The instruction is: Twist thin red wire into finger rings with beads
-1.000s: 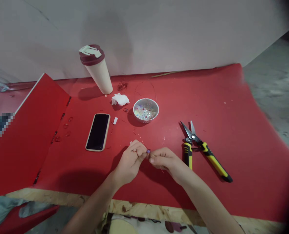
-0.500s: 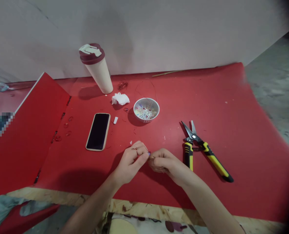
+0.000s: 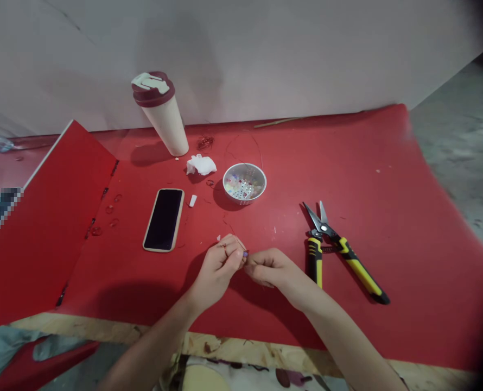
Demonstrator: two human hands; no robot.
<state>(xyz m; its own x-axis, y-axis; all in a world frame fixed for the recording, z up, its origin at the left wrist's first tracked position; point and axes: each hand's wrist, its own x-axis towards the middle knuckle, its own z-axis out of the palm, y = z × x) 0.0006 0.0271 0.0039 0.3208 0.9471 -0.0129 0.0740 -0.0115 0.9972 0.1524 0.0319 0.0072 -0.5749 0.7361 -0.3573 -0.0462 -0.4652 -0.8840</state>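
Note:
Pinched between the thumb and forefinger of my left hand is a small purple bead. A thin reddish wire runs over the fingers of that hand. My right hand is closed against the bead from the other side, its fingertips pinching what looks like the thin wire; most of it is hidden. Beyond the hands stands a small perforated metal bowl with several pale and coloured beads. Yellow-and-black shears lie with spread blades right of my right hand.
A phone, a small white piece and crumpled tissue lie to the left. Behind them are a lidded cup and tangled red wire. Several wire rings lie beside a hinged red panel. Red sheeting covers the table.
Both hands stay close together and shift only slightly. The fingers of my right hand have curled in more, and the bead has turned a little between the fingertips. Other things are unmoved.

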